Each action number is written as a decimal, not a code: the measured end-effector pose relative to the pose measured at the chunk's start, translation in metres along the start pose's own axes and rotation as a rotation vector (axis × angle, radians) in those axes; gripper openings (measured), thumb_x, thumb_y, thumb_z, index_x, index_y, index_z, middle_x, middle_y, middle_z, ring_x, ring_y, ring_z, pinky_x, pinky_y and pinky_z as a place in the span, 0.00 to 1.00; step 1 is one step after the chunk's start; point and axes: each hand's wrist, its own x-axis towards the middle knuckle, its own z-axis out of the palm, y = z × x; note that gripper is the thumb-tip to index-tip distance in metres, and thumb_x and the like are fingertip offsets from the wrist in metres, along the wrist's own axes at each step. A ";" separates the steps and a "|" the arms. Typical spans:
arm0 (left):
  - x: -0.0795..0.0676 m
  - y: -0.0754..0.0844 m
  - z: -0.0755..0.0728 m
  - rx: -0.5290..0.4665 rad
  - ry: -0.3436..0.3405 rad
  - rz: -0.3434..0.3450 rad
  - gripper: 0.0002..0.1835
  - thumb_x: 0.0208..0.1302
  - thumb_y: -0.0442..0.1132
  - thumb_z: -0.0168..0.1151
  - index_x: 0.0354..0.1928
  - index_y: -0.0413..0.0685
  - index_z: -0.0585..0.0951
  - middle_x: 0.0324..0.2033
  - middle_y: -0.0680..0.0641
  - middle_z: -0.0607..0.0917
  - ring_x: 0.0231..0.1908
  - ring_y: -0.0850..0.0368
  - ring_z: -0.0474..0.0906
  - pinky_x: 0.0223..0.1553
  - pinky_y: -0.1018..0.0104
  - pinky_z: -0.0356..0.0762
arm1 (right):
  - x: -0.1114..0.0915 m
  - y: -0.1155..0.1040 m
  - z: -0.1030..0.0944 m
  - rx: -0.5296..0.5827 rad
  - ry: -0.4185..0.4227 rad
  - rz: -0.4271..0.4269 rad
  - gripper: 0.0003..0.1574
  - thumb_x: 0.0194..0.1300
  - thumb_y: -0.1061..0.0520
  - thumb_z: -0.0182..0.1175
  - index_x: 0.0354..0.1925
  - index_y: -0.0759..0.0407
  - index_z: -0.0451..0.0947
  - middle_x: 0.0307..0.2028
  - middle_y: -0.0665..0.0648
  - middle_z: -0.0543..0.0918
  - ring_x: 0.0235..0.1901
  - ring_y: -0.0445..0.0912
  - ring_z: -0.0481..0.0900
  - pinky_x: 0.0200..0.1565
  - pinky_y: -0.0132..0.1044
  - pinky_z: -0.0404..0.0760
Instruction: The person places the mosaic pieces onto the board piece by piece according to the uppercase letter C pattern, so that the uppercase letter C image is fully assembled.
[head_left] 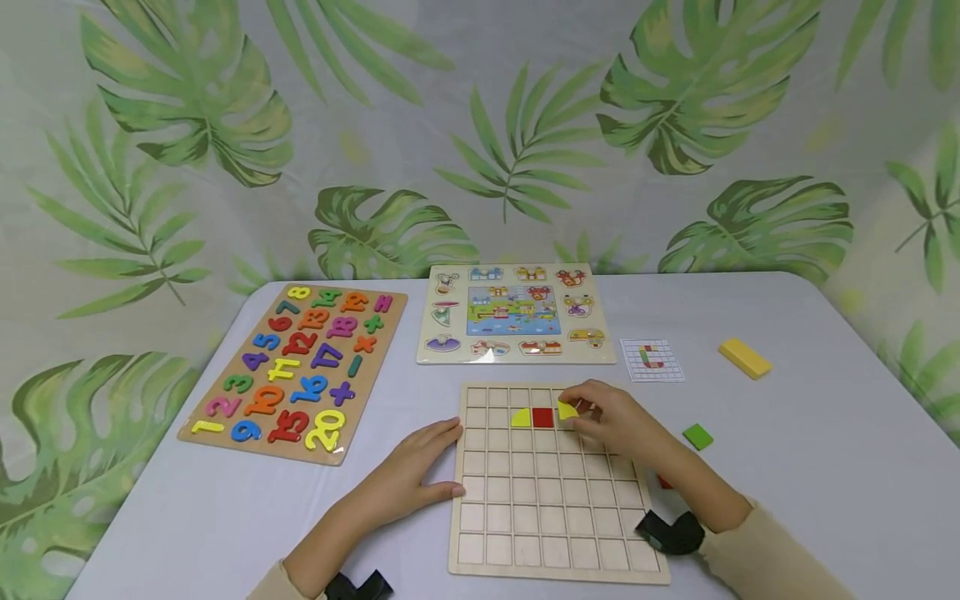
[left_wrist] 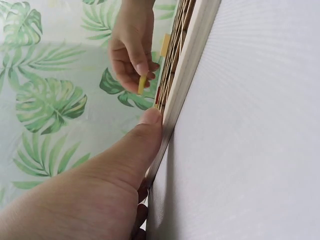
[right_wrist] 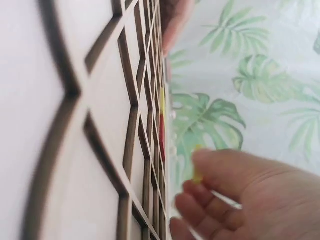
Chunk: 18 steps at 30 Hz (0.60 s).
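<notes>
My right hand [head_left: 618, 419] pinches a yellow quarter-round tile [head_left: 567, 410] between thumb and fingers, over the upper part of a wooden grid board [head_left: 555, 550]. From the left wrist view, that tile stands edge-on in the fingertips, apart from the board's surface. Two tiles lie in cells of one row: a yellow curved tile [head_left: 521, 418] and, just right of it, a red square tile [head_left: 542, 417]. My left hand [head_left: 408, 475] rests at the board's left edge, its thumb and extended fingers touching the rim.
Right of the board lie a green tile [head_left: 698, 437] and a red tile [head_left: 665, 482] partly hidden by my forearm. Behind are a printed pattern card [head_left: 652, 375], a yellow block [head_left: 745, 358] and a picture puzzle [head_left: 517, 350]. A number puzzle [head_left: 225, 350] lies left.
</notes>
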 end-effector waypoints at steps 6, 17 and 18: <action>0.000 0.000 0.000 -0.004 0.003 0.007 0.42 0.55 0.60 0.57 0.67 0.47 0.59 0.66 0.51 0.56 0.65 0.53 0.49 0.62 0.55 0.50 | 0.001 0.009 0.009 -0.029 -0.057 0.059 0.17 0.56 0.57 0.63 0.45 0.55 0.77 0.37 0.46 0.75 0.34 0.41 0.69 0.36 0.32 0.73; 0.000 0.001 -0.001 -0.017 0.003 0.007 0.41 0.55 0.59 0.58 0.66 0.47 0.59 0.66 0.51 0.56 0.65 0.53 0.49 0.62 0.54 0.50 | 0.001 0.009 0.010 -0.012 -0.041 0.088 0.13 0.58 0.60 0.60 0.44 0.55 0.77 0.37 0.47 0.74 0.34 0.42 0.68 0.35 0.32 0.72; 0.000 0.001 0.000 -0.017 0.004 0.008 0.41 0.55 0.59 0.58 0.66 0.47 0.59 0.66 0.51 0.56 0.65 0.53 0.49 0.62 0.54 0.50 | 0.001 0.010 0.011 -0.001 -0.043 0.093 0.13 0.58 0.60 0.61 0.44 0.55 0.76 0.37 0.47 0.74 0.34 0.42 0.68 0.35 0.32 0.72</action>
